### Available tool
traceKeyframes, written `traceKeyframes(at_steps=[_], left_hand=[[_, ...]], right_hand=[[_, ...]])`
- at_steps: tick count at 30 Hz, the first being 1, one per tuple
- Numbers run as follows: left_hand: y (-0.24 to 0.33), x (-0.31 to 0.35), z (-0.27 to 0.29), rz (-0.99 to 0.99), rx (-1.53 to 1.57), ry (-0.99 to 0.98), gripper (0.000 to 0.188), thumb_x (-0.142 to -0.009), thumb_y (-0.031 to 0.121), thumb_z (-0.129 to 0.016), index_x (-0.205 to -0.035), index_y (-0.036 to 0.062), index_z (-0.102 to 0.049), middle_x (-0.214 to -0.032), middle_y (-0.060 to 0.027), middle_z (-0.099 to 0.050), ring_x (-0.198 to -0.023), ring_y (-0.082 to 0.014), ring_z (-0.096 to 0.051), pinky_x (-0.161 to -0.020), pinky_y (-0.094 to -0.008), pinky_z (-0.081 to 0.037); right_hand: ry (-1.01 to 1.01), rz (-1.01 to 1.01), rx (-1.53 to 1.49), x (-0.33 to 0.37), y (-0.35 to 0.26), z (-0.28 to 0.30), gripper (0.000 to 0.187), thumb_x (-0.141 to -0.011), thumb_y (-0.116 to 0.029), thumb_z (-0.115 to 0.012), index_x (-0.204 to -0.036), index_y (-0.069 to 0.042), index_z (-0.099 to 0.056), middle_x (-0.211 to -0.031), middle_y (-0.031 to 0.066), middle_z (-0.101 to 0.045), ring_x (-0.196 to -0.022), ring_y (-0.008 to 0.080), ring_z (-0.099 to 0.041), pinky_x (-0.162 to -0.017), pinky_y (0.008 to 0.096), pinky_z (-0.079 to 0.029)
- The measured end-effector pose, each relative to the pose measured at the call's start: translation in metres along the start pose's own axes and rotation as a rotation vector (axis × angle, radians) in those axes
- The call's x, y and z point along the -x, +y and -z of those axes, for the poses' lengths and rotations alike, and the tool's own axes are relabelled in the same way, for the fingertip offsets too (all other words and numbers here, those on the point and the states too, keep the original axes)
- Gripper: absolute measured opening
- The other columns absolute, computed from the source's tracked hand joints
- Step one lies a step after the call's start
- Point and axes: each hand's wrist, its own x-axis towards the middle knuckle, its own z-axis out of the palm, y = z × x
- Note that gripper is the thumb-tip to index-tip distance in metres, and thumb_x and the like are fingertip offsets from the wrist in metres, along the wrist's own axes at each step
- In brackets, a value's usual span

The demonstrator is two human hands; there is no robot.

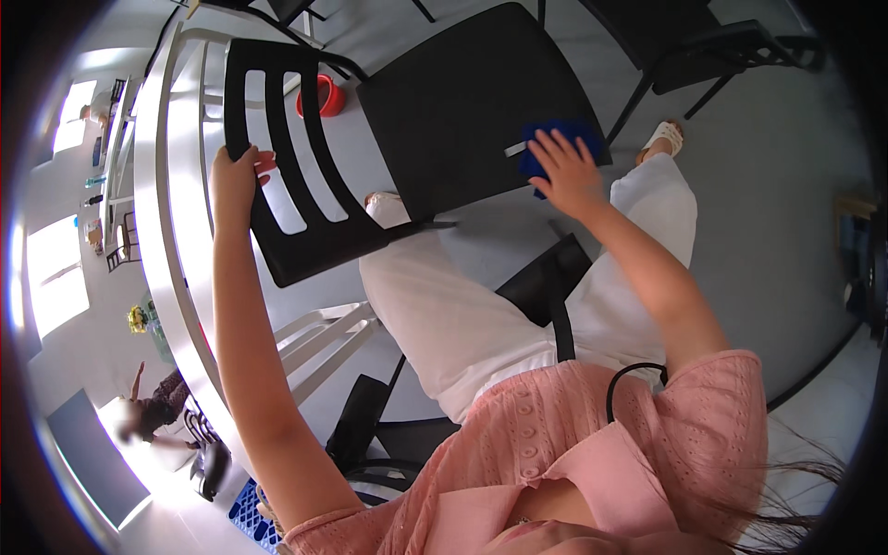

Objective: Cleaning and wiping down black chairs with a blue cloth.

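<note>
A black chair [453,102] with a slatted backrest stands in front of me, its backrest to my left and its seat to the right. My left hand [239,180] is closed round the outer top bar of the backrest. On the near right corner of the seat, a dark blue cloth [585,137] lies under my right hand [566,176], which presses it flat with fingers spread. Part of the cloth is hidden by the hand. A small pale label [515,149] shows at its left edge.
A long white table [159,222] runs along my left. Behind the backrest, a red bucket [322,96] stands on the floor. Another black chair [689,46] is at the far right. A blue plastic basket [252,518] sits low on the left. Another person [153,416] is far off left.
</note>
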Motion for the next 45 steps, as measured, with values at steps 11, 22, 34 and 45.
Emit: traceKeyframes(at_steps=[11,22,34,45], left_hand=[[0.003,0.000,0.000,0.033,0.029,0.005,0.017,-0.095,0.013,-0.053,-0.104,-0.0025,-0.054,-0.087,-0.0157,-0.070,-0.081,-0.0228,-0.071,-0.067,-0.0304,-0.056],[0.004,0.004,0.003,0.079,0.016,0.007,0.014,-0.096,0.010,-0.053,-0.104,-0.0012,-0.053,-0.085,-0.0140,-0.069,-0.081,-0.0221,-0.071,-0.064,-0.0305,-0.057],[0.014,0.020,0.003,0.162,0.056,0.007,0.017,-0.097,0.013,-0.053,-0.109,0.0004,-0.051,-0.087,-0.0115,-0.068,-0.084,-0.0195,-0.070,-0.057,-0.0294,-0.056],[0.004,0.008,-0.003,0.063,0.037,-0.005,0.014,-0.096,0.011,-0.052,-0.101,-0.0016,-0.050,-0.086,-0.0153,-0.070,-0.080,-0.0213,-0.071,-0.058,-0.0301,-0.057]], right_hand=[[-0.029,-0.594,0.068,-0.121,0.062,-0.030,0.074,-0.092,-0.060,-0.049,-0.151,-0.019,-0.031,-0.156,0.0112,-0.029,-0.136,0.0423,-0.036,-0.092,0.0642,-0.044],[-0.008,-0.620,-0.193,-0.231,0.123,-0.077,0.064,-0.097,-0.059,-0.040,-0.151,-0.028,-0.030,-0.154,0.0063,-0.034,-0.129,0.0389,-0.047,-0.094,0.0551,-0.049],[-0.091,-0.710,-0.272,-0.294,0.130,-0.078,0.058,-0.099,-0.059,-0.033,-0.150,-0.031,-0.034,-0.147,0.0071,-0.043,-0.125,0.0360,-0.052,-0.097,0.0519,-0.047],[0.004,-0.708,-0.264,-0.132,0.116,-0.062,0.068,-0.095,-0.061,-0.043,-0.150,-0.021,-0.034,-0.132,0.0188,-0.053,-0.116,0.0398,-0.056,-0.092,0.0521,-0.049]])
